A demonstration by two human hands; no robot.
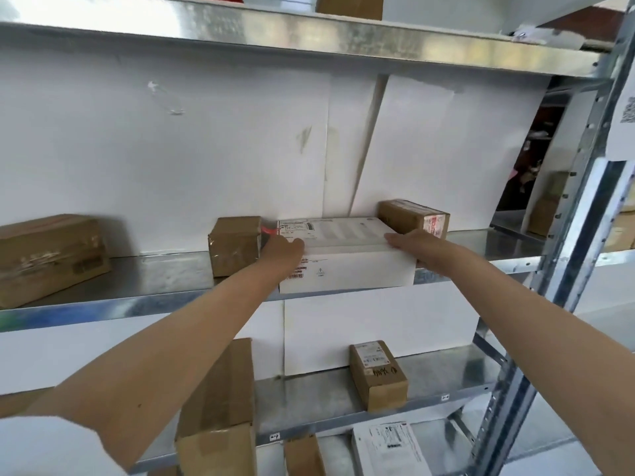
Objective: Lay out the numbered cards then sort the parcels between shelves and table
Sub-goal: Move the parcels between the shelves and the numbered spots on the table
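Observation:
A white parcel [347, 255] with a printed label on top sits on the middle metal shelf [165, 286], its front sticking out slightly over the shelf edge. My left hand [283, 250] lies on its left top corner. My right hand [412, 243] presses on its right top edge. Both hands hold the parcel between them. A small brown box [233, 245] stands just left of it. Another brown box [415, 218] stands behind its right corner.
A large brown box [51, 255] is at the shelf's far left. On the lower shelf [326, 396] stand a small labelled brown box [378, 376] and a tall brown carton [220, 407]. Below lie a white parcel [388, 448] and a brown box [304, 455]. A steel upright [563, 235] runs down the right.

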